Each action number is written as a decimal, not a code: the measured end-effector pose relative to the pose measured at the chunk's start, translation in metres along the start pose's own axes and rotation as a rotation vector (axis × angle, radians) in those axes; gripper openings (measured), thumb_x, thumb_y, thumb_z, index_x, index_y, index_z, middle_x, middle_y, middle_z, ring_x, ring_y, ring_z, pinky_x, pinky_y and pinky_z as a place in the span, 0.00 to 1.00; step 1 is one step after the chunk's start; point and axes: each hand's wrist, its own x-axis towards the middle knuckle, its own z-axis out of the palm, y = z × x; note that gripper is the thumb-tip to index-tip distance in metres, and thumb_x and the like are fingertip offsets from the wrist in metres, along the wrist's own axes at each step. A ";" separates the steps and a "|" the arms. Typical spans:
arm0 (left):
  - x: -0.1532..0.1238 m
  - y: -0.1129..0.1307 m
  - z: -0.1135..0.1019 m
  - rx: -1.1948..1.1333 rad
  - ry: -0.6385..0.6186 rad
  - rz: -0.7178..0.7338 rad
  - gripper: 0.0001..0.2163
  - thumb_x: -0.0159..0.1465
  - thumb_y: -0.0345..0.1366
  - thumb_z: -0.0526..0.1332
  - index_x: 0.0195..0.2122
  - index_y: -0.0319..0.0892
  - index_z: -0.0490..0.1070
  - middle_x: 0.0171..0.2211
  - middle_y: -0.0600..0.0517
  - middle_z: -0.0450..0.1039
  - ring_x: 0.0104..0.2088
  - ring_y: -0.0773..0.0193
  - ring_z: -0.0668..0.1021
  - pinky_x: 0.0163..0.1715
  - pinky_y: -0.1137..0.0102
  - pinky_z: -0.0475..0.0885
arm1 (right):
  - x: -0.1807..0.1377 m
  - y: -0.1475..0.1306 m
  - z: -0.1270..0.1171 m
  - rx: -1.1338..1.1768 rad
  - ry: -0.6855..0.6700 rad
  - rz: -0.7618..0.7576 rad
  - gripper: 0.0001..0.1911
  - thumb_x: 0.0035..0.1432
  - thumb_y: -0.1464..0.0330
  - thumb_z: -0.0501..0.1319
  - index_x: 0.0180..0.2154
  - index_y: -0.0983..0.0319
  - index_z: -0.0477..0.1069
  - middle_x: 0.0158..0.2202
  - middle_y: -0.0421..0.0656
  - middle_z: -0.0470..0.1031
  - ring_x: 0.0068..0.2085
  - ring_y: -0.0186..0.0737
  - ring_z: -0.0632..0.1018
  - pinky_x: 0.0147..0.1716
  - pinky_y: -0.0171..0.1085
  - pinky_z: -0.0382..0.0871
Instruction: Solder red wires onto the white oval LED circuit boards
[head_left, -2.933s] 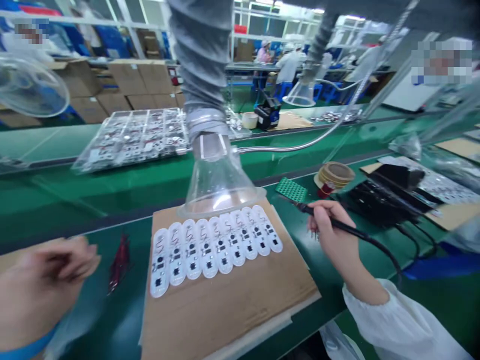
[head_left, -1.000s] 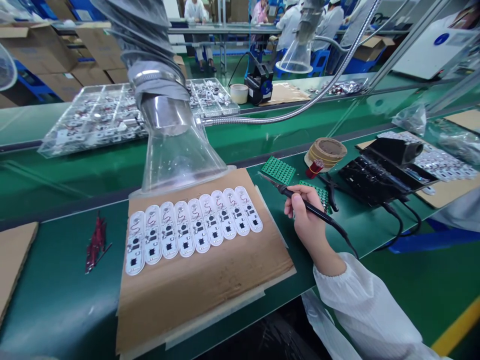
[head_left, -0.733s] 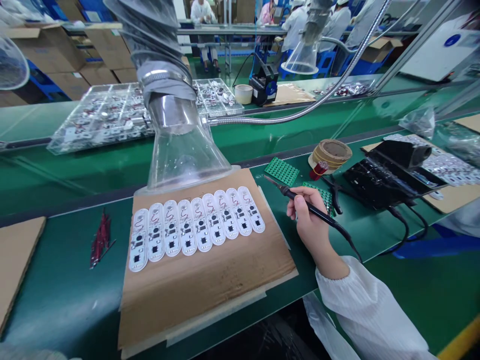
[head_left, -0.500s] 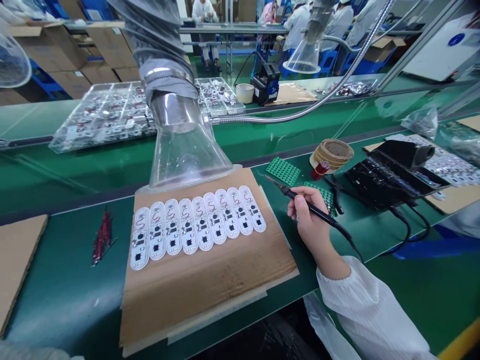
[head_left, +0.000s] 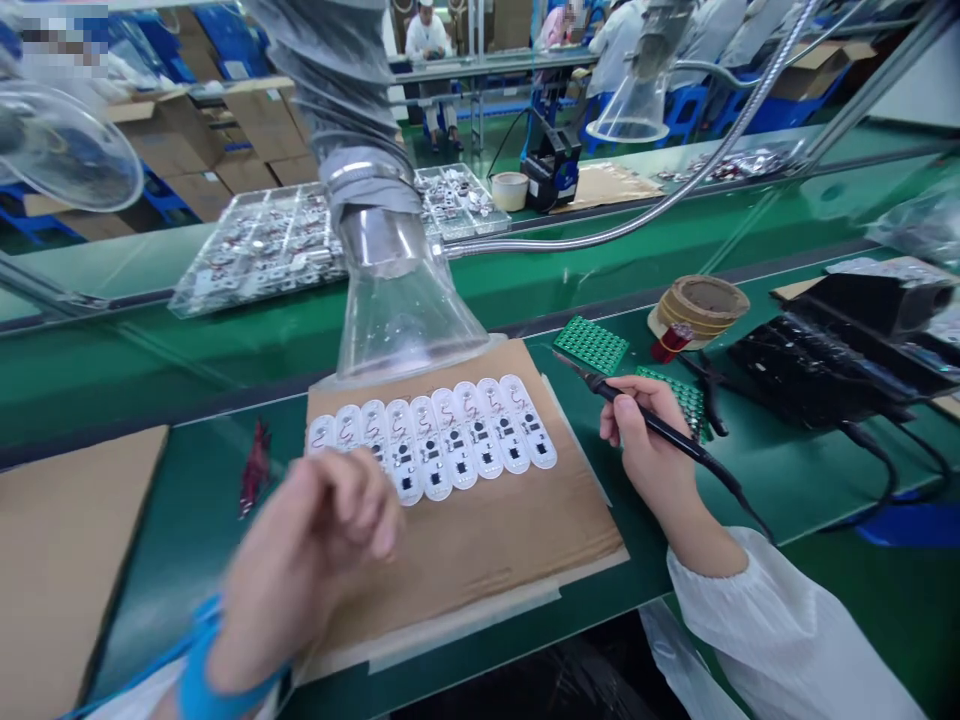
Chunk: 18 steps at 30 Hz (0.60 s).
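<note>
A row of several white oval circuit boards (head_left: 457,435) lies on a brown cardboard sheet (head_left: 480,540) under a clear funnel-shaped fume hood (head_left: 401,310). My right hand (head_left: 649,450) grips a black soldering iron (head_left: 660,428) like a pen, its tip pointing left beside the cardboard's right edge. My left hand (head_left: 315,545), blurred by motion, hovers over the left end of the board row with fingers loosely curled; whether it holds anything does not show. A blue wrist strap (head_left: 199,685) is on that wrist.
Small green boards (head_left: 591,345) and a tape roll (head_left: 701,305) sit right of the cardboard, with a black soldering station (head_left: 840,340) further right. Red wire pieces (head_left: 255,478) lie left. Another cardboard sheet (head_left: 60,560) is far left. Clear part trays (head_left: 262,245) and other workers are behind.
My left hand has come into view from the lower left and now covers the left end of the board row. The right hand and iron have stayed in place.
</note>
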 end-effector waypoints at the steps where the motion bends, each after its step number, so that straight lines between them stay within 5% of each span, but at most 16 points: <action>1: 0.006 -0.009 0.005 -0.024 -0.005 -0.034 0.22 0.73 0.52 0.62 0.29 0.42 0.66 0.27 0.56 0.66 0.23 0.69 0.72 0.23 0.73 0.71 | 0.001 0.000 0.001 0.000 -0.007 -0.001 0.09 0.74 0.59 0.61 0.49 0.57 0.72 0.31 0.38 0.73 0.26 0.36 0.74 0.22 0.36 0.66; 7: 0.011 -0.036 0.013 -0.102 0.009 -0.123 0.23 0.74 0.52 0.61 0.30 0.42 0.59 0.26 0.60 0.58 0.18 0.78 0.52 0.17 0.79 0.49 | 0.002 -0.002 0.008 0.013 -0.019 -0.009 0.10 0.73 0.57 0.63 0.48 0.55 0.74 0.31 0.40 0.73 0.26 0.39 0.73 0.21 0.39 0.65; 18: -0.003 -0.030 0.021 -0.073 -0.034 -0.059 0.21 0.75 0.50 0.60 0.30 0.42 0.59 0.26 0.60 0.56 0.18 0.78 0.50 0.17 0.78 0.46 | -0.001 0.001 0.009 0.010 -0.045 -0.038 0.09 0.73 0.57 0.63 0.48 0.53 0.75 0.30 0.42 0.73 0.27 0.43 0.74 0.23 0.43 0.65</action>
